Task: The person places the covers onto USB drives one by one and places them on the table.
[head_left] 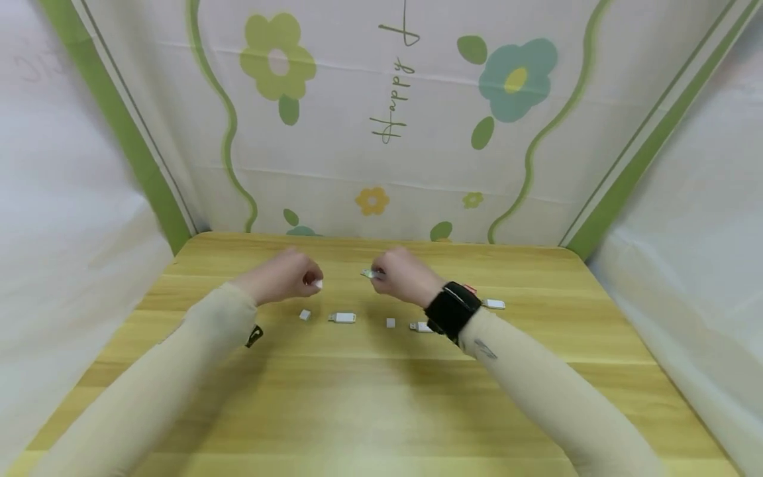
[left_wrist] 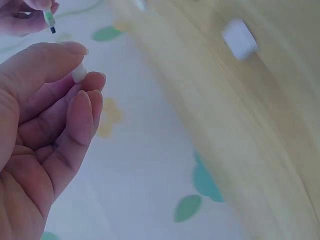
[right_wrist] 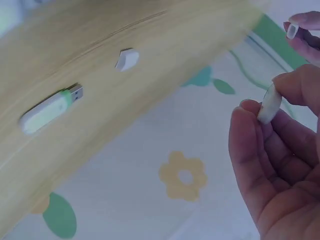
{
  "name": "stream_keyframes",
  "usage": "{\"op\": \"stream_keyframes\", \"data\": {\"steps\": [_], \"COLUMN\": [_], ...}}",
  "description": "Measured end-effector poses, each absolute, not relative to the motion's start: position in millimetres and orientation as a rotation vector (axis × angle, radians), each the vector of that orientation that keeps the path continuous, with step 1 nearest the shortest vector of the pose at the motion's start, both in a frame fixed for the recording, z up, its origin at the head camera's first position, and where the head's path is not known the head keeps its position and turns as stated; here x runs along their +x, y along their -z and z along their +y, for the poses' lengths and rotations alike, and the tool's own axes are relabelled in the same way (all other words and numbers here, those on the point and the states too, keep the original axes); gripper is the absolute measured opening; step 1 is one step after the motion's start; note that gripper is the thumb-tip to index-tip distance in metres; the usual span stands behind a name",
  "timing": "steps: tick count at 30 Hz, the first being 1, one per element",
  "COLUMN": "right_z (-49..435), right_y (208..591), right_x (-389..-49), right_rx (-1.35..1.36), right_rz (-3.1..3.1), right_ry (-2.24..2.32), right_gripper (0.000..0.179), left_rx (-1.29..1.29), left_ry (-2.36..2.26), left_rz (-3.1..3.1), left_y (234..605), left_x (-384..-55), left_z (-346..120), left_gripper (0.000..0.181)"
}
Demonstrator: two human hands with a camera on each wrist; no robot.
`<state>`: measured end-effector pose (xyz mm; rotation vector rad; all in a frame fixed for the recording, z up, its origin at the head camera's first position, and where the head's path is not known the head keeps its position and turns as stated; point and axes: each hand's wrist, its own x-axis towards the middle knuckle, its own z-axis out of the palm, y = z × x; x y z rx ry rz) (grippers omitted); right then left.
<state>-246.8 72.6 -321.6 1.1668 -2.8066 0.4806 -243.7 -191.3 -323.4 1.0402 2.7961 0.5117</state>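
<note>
Over the far part of the table, my left hand pinches a small white USB cap between thumb and fingers. In the right wrist view the open end of that cap shows. Facing it across a gap, my right hand pinches a white and green USB flash drive, its bare plug pointing left toward the cap. Below the hands lie a loose cap, an uncapped flash drive, a second loose cap and another uncapped drive, partly covered by the right wrist.
Right of the right wrist lies one more white flash drive. A red thing shows beside it, mostly hidden by the black wrist strap. The wooden table ends at a flower-printed curtain; white cloth hangs on both sides.
</note>
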Motion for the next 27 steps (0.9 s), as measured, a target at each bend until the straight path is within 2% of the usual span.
{"op": "stream_keyframes", "data": {"steps": [4,8,12,18,27], "right_z": [99,120,134,142,153], "right_y": [318,320,321,326,335], "right_x": [-216,-183,-153,-125,-94], "right_rx": [1.191,1.233,1.275,1.313,1.313], "right_rz": [-2.659,-2.523,-2.443,-2.349,-2.293], "right_ry": [-0.496,-0.501,-0.523,-0.551,-0.507], "right_gripper": [0.01,0.014,0.005,0.014,0.019], "left_rx": [1.169,1.35,1.537,1.716,1.906], "left_ry": [-0.508,-0.498,-0.481,-0.464,-0.517], "left_rz": [2.826,2.861,2.881,2.87,2.878], "left_y": [314,310,309,313,319], "left_x": [-214,-187,-164,-133,-98], "left_z": [-185,-177,-167,-151,-132], "left_gripper": [0.021,0.018,0.017,0.027,0.025]}}
